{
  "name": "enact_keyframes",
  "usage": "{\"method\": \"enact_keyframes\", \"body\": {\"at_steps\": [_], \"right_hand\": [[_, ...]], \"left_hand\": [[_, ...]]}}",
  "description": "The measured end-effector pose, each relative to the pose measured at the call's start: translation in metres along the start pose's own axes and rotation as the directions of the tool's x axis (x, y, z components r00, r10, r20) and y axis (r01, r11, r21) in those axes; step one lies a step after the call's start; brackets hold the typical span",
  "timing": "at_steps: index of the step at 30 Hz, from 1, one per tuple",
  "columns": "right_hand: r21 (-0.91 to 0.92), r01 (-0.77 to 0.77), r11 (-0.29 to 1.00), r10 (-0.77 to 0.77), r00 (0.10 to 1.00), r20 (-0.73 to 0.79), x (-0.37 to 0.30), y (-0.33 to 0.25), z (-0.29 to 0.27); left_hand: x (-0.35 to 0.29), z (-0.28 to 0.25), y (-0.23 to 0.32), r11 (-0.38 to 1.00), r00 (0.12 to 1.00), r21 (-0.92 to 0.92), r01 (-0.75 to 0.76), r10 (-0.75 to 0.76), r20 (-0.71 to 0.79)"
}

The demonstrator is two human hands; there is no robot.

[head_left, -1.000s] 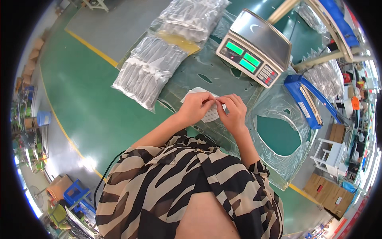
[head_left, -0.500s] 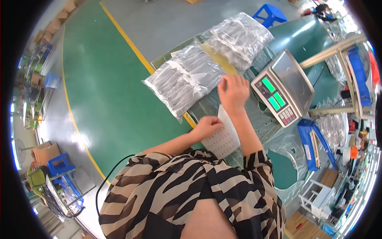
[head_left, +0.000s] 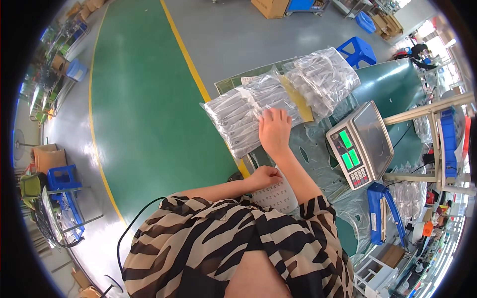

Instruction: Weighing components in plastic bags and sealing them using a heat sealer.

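While the stack of clear bagged parts (head_left: 248,111) lay at the table's far left edge, the right hand (head_left: 274,130) rested on it with fingers spread flat and would best pinch one bag only, the left hand (head_left: 264,177) curled against the white sheet (head_left: 278,194) beside the scale (head_left: 360,144).

I'm working in a factory packing area: green painted floor (head_left: 149,124) with yellow lane line (head_left: 186,54), weighing scale (head_left: 360,144) on my bench (head_left: 397,84), bagged parts (head_left: 243,111) piling up, cartons (head_left: 271,7) sitting around.

Zebra-striped black-and-cream top, short sleeves
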State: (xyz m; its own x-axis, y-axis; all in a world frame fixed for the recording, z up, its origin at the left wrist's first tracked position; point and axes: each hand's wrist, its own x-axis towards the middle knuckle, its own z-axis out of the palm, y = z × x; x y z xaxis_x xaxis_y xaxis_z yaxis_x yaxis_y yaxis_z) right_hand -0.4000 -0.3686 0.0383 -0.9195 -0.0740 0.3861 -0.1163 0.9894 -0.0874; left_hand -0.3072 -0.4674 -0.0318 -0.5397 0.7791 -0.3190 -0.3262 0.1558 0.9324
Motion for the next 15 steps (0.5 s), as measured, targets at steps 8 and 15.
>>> {"method": "enact_keyframes", "body": {"at_steps": [8,15], "right_hand": [[0.291,-0.001,0.957,0.008,1.0,-0.023,-0.037,0.035,-0.024],[0.807,-0.591,-0.012,0.36,0.75,0.554,-0.164,0.113,-0.1]], "left_hand": [[0.012,0.011,0.015,0.995,0.99,0.097,0.008,-0.021,0.137],[0.046,0.031,0.064,0.994,0.883,-0.079,-0.081,0.108,0.456]]}}
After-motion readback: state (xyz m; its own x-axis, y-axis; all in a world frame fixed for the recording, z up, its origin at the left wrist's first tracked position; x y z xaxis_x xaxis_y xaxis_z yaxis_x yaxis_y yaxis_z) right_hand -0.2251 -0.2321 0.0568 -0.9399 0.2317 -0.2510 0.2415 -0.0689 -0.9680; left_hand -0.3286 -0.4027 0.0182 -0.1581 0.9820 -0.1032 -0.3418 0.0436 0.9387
